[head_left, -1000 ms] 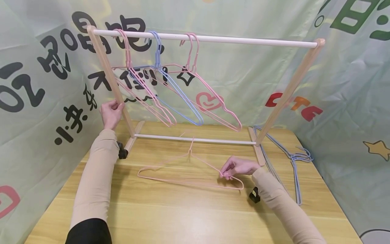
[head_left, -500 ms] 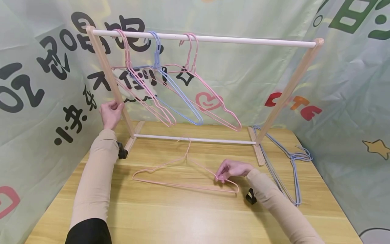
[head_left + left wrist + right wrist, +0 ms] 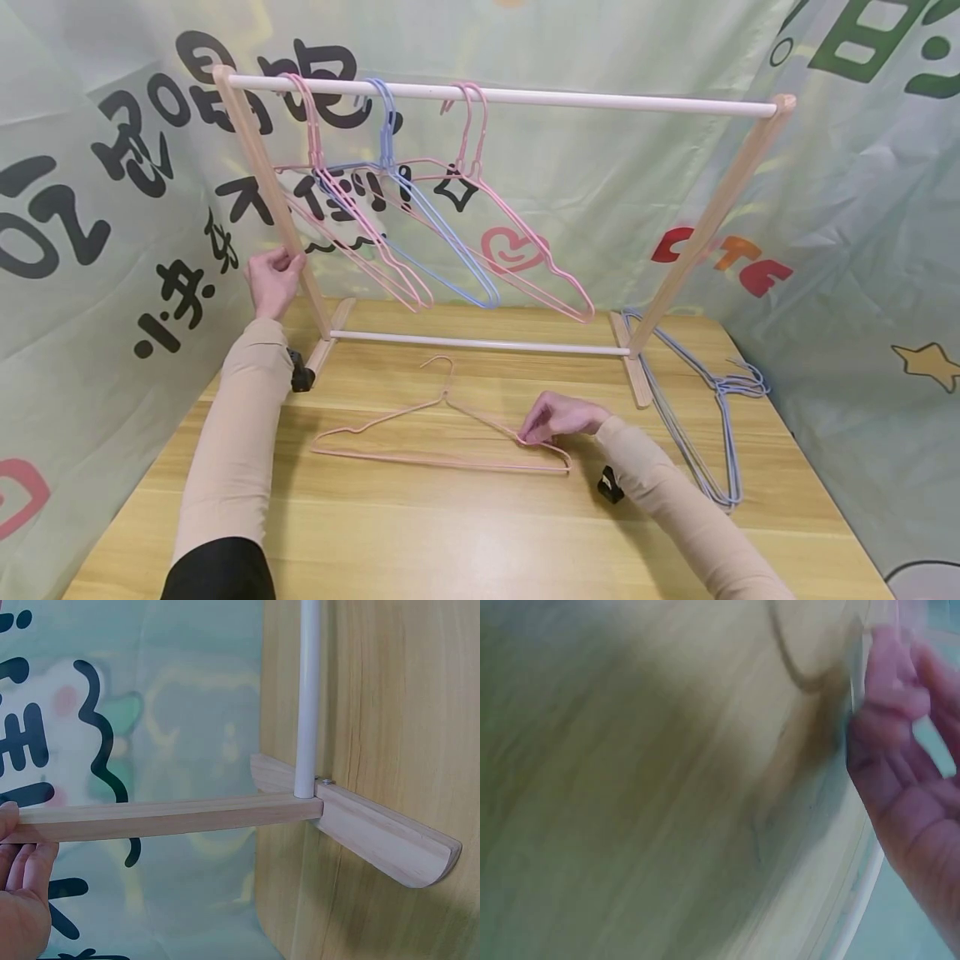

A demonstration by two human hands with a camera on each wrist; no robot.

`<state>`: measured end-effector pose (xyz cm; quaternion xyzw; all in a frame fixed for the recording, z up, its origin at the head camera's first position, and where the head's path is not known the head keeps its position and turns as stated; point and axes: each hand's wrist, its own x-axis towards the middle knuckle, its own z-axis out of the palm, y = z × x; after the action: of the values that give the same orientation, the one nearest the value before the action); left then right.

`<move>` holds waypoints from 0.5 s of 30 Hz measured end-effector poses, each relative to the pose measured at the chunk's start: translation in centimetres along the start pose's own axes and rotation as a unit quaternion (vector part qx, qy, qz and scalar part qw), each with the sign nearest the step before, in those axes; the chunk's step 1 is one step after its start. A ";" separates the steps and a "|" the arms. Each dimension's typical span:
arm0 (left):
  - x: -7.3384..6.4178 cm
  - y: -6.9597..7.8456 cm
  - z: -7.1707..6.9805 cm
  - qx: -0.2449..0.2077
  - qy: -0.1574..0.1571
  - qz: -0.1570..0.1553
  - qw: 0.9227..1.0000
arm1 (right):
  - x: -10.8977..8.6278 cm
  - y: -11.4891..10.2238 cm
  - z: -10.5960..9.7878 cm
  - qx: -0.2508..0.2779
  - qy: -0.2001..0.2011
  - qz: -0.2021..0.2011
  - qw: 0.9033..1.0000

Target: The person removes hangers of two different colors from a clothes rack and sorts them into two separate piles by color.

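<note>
My left hand (image 3: 272,283) grips the left wooden post (image 3: 258,158) of a clothes rack. In the left wrist view the thumb lies on one side of that post (image 3: 165,817) and the fingers on the other. With my right hand (image 3: 558,417) I pinch a pink clothes hanger (image 3: 390,457) by its right shoulder, low over the table in front of the rack. Its hook points away, toward the rack's lower bar (image 3: 480,342). The right wrist view is blurred, showing the right hand (image 3: 900,742) with bent fingers at the edge.
From the white top rail (image 3: 600,99) hang pink hangers (image 3: 525,221), with blue hangers (image 3: 442,225) between them. Several blue hangers (image 3: 726,417) lie on the table (image 3: 450,542) by the rack's right foot (image 3: 633,375). A printed cloth (image 3: 600,50) stands behind.
My right hand has moved left and slightly toward me with the pink hanger, whose hook has come out from the lower bar. My left hand has stayed on the post.
</note>
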<state>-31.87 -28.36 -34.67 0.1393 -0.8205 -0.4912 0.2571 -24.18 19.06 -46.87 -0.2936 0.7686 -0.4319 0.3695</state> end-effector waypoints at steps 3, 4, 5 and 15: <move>0.1 0.1 0.0 0.002 0.002 -0.004 1.000 | -0.3 -0.2 -0.5 -0.023 0.041 -0.006 0.999; 0.1 0.1 0.1 0.001 0.002 -0.004 1.000 | -0.5 -0.4 -0.8 -0.030 0.054 -0.012 0.998; 0.1 0.1 0.1 0.001 0.001 -0.004 1.000 | -0.8 -0.7 -1.2 -0.033 0.069 -0.013 0.997; 0.0 0.0 0.0 -0.006 -0.004 0.003 1.000 | -3.5 -8.1 -8.0 0.195 0.355 -0.153 0.901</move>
<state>-31.83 -28.39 -34.68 0.1336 -0.8190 -0.4960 0.2557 -27.70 21.66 -35.80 -0.1565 0.6950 -0.6999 0.0513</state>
